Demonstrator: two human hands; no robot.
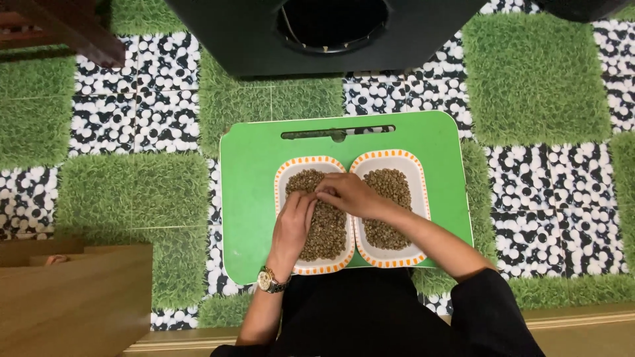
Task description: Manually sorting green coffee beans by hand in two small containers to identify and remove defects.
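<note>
Now the left hand (293, 221) and right hand (347, 194) are pinching, fingers bent, at beans (324, 225) in the left dish (286, 173), at nine o'clock from the other dish (419, 198), and beans could be spilling onto the green tray (248, 198).

Grass-and-pebble patterned floor (536, 79)
</note>
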